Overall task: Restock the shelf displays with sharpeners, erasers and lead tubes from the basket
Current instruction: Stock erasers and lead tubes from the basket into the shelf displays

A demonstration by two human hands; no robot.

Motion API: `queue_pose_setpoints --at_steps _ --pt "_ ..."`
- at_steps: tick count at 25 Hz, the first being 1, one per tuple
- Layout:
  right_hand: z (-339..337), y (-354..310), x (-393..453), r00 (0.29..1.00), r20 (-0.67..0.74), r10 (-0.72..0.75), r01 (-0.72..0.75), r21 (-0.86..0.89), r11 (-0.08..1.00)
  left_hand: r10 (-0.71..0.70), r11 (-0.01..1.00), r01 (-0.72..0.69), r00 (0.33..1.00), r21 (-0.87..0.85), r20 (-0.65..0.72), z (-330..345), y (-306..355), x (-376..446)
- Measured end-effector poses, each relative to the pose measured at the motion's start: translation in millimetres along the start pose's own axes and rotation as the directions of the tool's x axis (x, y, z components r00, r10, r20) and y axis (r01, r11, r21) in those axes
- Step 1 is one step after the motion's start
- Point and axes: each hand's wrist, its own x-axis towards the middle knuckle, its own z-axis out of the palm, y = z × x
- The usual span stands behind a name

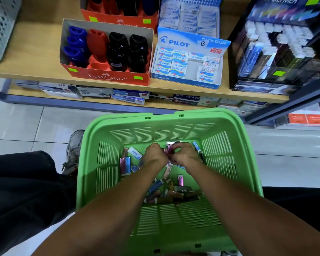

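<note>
Spanning the upper frame, the shelf [35, 58] carries the sharpener box [107, 74], the eraser box [187, 80] and the lead display [277, 52]. Below stands the basket [92, 163] — lead tubes [174, 193] and an eraser [135, 153] lie loose inside. Left hand [153, 154] and right hand [184, 154] meet, fingers curled, pinching a tube bundle [169, 147] between them.

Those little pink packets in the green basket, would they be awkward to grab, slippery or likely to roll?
Probably slippery: the pink packets look glossy and catch light. They seem flat-sided, so sliding is likelier than rolling. They look small and light, since both the left hand and right hand gather several at once in the basket.
</note>
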Motion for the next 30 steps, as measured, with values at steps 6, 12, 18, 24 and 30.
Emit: queue_pose_setpoints --at_steps 6,12,18,24,30 --pt "1.5 -3.2 1.0 0.999 -0.003 0.033 -0.033 -0.042 0.999 0.017 1.000 -0.018 0.999 0.003 0.035 0.3 1.2 3.3" --pt "0.0 -13.1 -7.0 0.997 -0.058 0.051 -0.066 -0.298 0.952 0.027 0.992 -0.026 1.000 0.122 -0.002 -3.9 1.2 -1.0" --pt "-1.0 -9.6 -3.5 0.986 0.058 0.158 -0.157 -0.019 0.987 -0.111 0.946 0.169 0.971 -0.277 0.212 -7.9 0.6 5.5" --pt "-8.7 -11.8 -10.1 0.969 0.229 0.094 -0.139 0.185 0.973 -0.078 0.779 0.274 0.935 -0.565 0.346 -8.5 -5.2 2.5" --pt "-42.4 -20.2 -53.8 0.960 0.270 -0.071 0.001 0.251 0.968 0.073 0.754 0.220 0.908 -0.619 0.412 -39.8 7.5 -25.0"
